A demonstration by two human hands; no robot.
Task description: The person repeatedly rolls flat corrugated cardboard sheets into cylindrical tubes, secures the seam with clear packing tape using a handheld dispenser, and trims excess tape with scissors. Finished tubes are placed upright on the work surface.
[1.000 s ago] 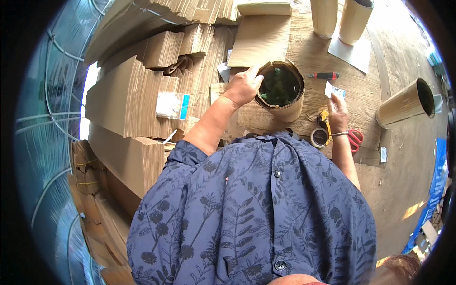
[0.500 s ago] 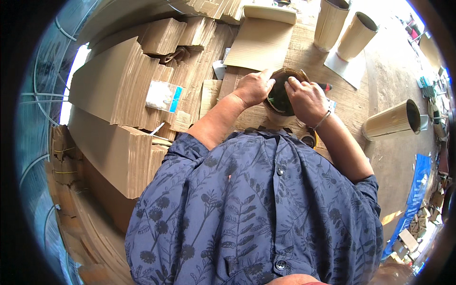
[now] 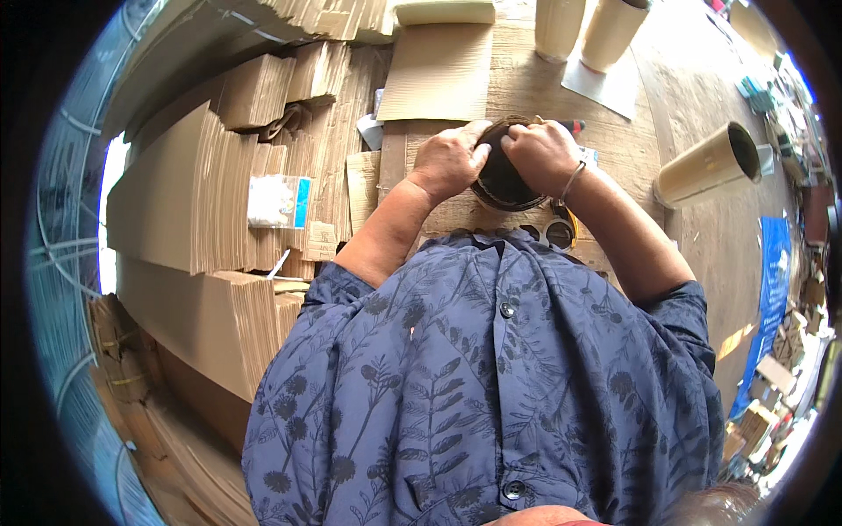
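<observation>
While clamped together on the cardboard tube [image 3: 504,180] rim, both hands [image 3: 495,158], cardboard stacks [image 3: 202,219] close left.

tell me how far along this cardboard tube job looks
Done: three finished-looking tubes, two upright at the far edge, one lying on its side. In hand: left hand and right hand both grip the rim of a round cardboard tube on the wooden table. Left: probably plenty, judging by the stacks of flat cardboard and a loose sheet.
</observation>
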